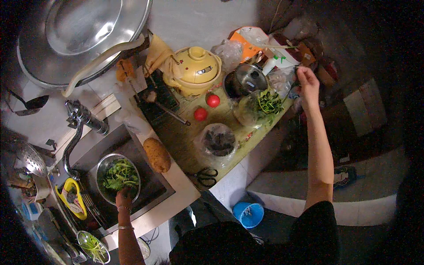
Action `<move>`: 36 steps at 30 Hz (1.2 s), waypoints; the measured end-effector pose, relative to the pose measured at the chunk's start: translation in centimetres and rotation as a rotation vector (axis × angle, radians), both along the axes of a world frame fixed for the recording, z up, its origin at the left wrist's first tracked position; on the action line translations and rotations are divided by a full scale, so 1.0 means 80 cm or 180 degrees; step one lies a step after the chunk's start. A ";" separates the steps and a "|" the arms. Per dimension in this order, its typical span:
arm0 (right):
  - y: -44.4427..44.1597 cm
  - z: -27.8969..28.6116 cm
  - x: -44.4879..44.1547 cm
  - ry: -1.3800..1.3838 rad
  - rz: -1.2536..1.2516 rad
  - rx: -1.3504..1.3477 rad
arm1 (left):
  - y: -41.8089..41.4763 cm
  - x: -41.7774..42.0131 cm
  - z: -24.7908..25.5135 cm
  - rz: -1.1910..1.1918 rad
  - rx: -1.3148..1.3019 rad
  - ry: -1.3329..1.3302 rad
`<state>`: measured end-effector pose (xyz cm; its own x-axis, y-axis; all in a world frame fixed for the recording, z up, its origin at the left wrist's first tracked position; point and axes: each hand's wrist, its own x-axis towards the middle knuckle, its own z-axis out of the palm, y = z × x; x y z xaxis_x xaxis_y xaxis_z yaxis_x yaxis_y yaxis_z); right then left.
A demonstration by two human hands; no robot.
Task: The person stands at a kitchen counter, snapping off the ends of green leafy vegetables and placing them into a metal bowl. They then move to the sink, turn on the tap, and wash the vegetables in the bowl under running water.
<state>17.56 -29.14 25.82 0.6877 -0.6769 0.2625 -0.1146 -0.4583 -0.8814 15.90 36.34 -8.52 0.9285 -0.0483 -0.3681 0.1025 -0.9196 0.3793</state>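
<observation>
My left hand [124, 198] reaches over the near rim of a clear bowl [98, 179] in the sink and touches the leafy greens [121, 175] in it. Its fingertips are partly hidden among the leaves. Far to the right, my right hand [308, 81] is raised beside the counter's edge with its fingers curled. Whether anything thin is between those fingers is unclear. Closest to it are a crumpled plastic bag [281, 79] and a bunch of green leaves [270, 102] lying partly on another clear bag [246, 111].
A faucet [79, 122] arches over the sink [152, 195]. A brown tuber [156, 155] rests on its rim. The counter holds scissors [206, 177], two tomatoes [213, 100], a bagged bowl [218, 140], a yellow lidded pot [195, 71] and a dark pot [250, 78]. A blue bin [248, 213] stands below.
</observation>
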 end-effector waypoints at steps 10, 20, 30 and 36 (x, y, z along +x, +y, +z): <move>0.161 -0.246 0.056 0.1472 0.2510 -0.1180 | -0.029 -0.034 0.068 0.0775 -0.0254 -0.0351; 0.666 -0.496 0.148 0.2632 0.4718 -0.1432 | -0.055 -0.193 0.090 0.1887 -0.0841 -0.0998; 0.702 -0.489 0.134 0.3246 0.5417 -0.1750 | -0.023 -0.334 0.047 0.3377 -0.1078 -0.0611; 0.666 -0.435 0.171 0.2413 0.5439 -0.1783 | -0.027 -0.323 0.053 0.3640 -0.1363 -0.0487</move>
